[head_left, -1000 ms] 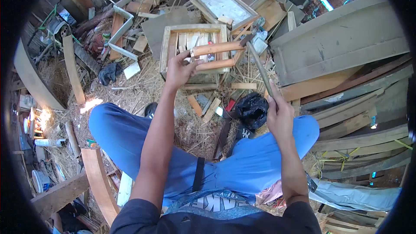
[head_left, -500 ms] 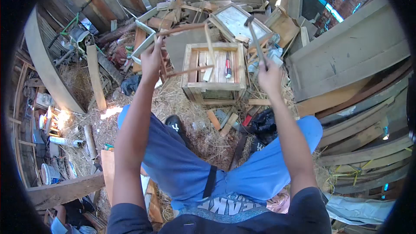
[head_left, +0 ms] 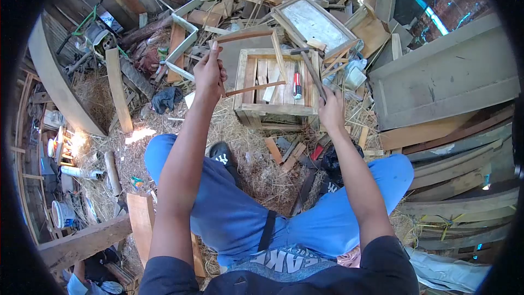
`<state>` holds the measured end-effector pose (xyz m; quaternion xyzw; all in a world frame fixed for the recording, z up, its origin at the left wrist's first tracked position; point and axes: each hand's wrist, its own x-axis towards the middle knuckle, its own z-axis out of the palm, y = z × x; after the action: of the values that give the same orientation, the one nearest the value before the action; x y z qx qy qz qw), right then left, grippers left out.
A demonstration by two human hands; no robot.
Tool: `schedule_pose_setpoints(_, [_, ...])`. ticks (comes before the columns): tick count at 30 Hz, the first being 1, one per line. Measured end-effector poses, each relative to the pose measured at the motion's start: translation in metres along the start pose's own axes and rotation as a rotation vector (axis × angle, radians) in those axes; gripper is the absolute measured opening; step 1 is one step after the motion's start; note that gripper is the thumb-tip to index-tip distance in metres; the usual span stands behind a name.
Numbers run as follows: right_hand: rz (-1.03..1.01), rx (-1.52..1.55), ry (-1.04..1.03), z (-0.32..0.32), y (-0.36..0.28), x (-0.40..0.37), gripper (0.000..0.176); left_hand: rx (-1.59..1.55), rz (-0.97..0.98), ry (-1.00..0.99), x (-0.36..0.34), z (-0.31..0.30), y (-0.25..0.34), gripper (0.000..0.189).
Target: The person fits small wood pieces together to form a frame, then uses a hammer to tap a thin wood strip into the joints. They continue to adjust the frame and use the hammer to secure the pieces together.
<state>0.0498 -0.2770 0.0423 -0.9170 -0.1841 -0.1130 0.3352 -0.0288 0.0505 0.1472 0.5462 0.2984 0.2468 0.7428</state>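
My left hand [head_left: 209,74] is closed on one side of a thin wooden frame [head_left: 248,35], held up at the near left of a wooden crate [head_left: 275,109]. The frame's far corner and lower strip overlap the crate in view. My right hand [head_left: 332,110] grips the handle of a hammer [head_left: 312,71], whose head points up and left near the frame's right side. A red and white tool [head_left: 297,86] and a short pale wood piece [head_left: 269,91] lie on the crate's slats.
Scrap wood and a framed panel [head_left: 315,22] lie behind the crate. A pale green angled piece [head_left: 185,38] is at the left. Large boards [head_left: 447,68] lean at the right. Straw and offcuts [head_left: 273,150] cover the ground before the crate.
The hammer has tilted left and come down closer to the frame, with my right hand lower. My left hand and the frame have shifted slightly right in view.
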Motion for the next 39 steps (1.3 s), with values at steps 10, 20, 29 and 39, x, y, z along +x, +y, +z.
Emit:
schedule_pose_setpoints(10, [0.272,0.722,-0.265,-0.026,-0.048,0.031,0.045,0.062,-0.190,-0.226,-0.020,0.040,-0.031,0.049])
schedule_pose_setpoints(20, [0.330,0.961,-0.302,-0.037,-0.058,0.023,0.048,0.098,-0.030,-0.280,-0.047,0.060,-0.028,0.047])
schedule_pose_setpoints(29, [0.389,1.267,-0.207,-0.054,-0.074,0.018,0.047,-0.014,0.007,-0.338,-0.056,0.068,-0.034,0.045])
schedule_pose_setpoints(39, [0.419,1.216,-0.125,-0.044,-0.062,0.015,0.036,0.069,-0.015,-0.381,-0.060,0.072,-0.032,0.044])
